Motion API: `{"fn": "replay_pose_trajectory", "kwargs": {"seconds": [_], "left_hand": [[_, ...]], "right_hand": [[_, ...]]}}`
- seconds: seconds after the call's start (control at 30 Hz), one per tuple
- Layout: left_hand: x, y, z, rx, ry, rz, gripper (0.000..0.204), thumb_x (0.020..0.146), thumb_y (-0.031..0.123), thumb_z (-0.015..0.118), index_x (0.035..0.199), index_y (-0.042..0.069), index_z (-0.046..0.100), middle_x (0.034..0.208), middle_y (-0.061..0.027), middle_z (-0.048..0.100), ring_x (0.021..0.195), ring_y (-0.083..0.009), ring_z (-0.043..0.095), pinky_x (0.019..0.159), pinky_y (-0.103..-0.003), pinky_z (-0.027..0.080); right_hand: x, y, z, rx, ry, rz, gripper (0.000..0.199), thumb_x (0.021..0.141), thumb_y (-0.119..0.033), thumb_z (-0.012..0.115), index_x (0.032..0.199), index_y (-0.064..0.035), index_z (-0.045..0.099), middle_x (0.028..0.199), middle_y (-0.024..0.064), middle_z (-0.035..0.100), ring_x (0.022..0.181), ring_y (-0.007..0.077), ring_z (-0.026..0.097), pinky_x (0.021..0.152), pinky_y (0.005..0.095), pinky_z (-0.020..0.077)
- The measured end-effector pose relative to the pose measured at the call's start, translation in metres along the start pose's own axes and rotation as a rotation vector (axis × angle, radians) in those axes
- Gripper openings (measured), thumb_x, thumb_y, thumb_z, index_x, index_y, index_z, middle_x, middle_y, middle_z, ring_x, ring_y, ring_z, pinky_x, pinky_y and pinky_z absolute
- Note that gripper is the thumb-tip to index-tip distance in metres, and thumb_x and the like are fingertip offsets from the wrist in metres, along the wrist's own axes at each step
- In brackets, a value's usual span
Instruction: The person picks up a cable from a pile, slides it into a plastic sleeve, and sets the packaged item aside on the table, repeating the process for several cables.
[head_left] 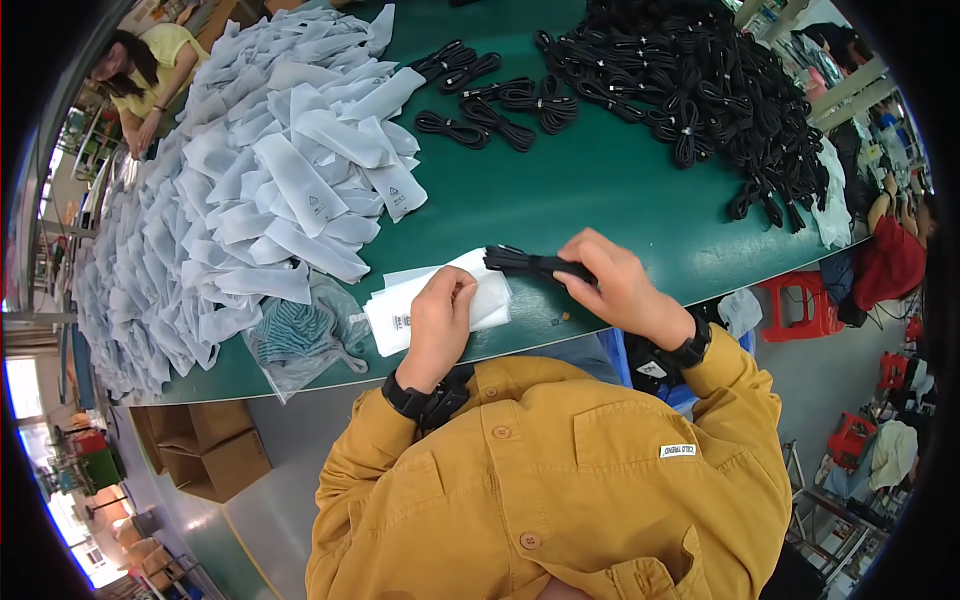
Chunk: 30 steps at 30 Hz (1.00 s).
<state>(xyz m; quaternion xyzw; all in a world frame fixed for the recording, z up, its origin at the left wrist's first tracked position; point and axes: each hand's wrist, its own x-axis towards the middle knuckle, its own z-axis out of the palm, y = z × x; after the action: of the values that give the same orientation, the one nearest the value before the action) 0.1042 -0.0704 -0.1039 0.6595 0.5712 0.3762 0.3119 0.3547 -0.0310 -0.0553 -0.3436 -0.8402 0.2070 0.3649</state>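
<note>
My right hand (617, 287) grips a bundled black cable (530, 262) between thumb and fingers. The bundle lies level, its looped end pointing left over a small stack of white translucent bags (490, 303). On that stack rests my left hand (440, 318), its thumb and forefinger pinched together at the upper bag's edge. The fingertips partly hide what they pinch. The stack lies near the front edge of the green table (520, 200). Left of it is a clear plastic bag with teal striped material (298, 332) inside.
A large heap of filled white bags (270, 160) covers the table's left side. Black cable bundles (700, 90) are piled at the far right, with several loose bundles (500, 105) between. A person (160, 75) sits at the far left. Below are a cardboard box (210, 460) and a red stool (800, 305).
</note>
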Motion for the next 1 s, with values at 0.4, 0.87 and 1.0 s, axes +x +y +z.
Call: {"fn": "replay_pose_trajectory", "kwargs": {"seconds": [0.4, 0.87, 1.0], "left_hand": [[0.003, 0.013, -0.004, 0.033, 0.047, 0.299, 0.008, 0.086, -0.004, 0.063, 0.09, 0.0, 0.058, 0.091, -0.0122, 0.061, 0.081, -0.0236, 0.058, 0.071, -0.031, 0.048], [0.024, 0.035, -0.024, -0.351, 0.071, 0.127, 0.004, 0.091, 0.001, 0.062, 0.092, 0.001, 0.058, 0.103, -0.0082, 0.062, 0.094, -0.0188, 0.057, 0.081, -0.03, 0.047], [0.036, 0.031, -0.033, -0.789, -0.013, -0.093, 0.006, 0.096, 0.007, 0.059, 0.095, 0.001, 0.058, 0.111, -0.0063, 0.062, 0.095, -0.0128, 0.057, 0.082, -0.027, 0.049]], "right_hand": [[-0.012, -0.001, 0.012, 0.19, -0.206, 0.191, 0.017, 0.083, -0.001, 0.07, 0.096, 0.0006, 0.059, 0.09, 0.0097, 0.058, 0.068, 0.0228, 0.061, 0.056, 0.0311, 0.0456], [0.031, -0.018, 0.027, 0.327, 0.024, -0.076, 0.031, 0.081, 0.002, 0.072, 0.111, -0.0036, 0.065, 0.111, 0.0126, 0.054, 0.091, 0.0211, 0.06, 0.071, 0.0303, 0.0515], [0.048, -0.019, 0.028, 0.246, 0.009, -0.154, 0.028, 0.082, 0.003, 0.071, 0.109, -0.0024, 0.065, 0.111, 0.0121, 0.055, 0.09, 0.0217, 0.061, 0.071, 0.0313, 0.0521]]}}
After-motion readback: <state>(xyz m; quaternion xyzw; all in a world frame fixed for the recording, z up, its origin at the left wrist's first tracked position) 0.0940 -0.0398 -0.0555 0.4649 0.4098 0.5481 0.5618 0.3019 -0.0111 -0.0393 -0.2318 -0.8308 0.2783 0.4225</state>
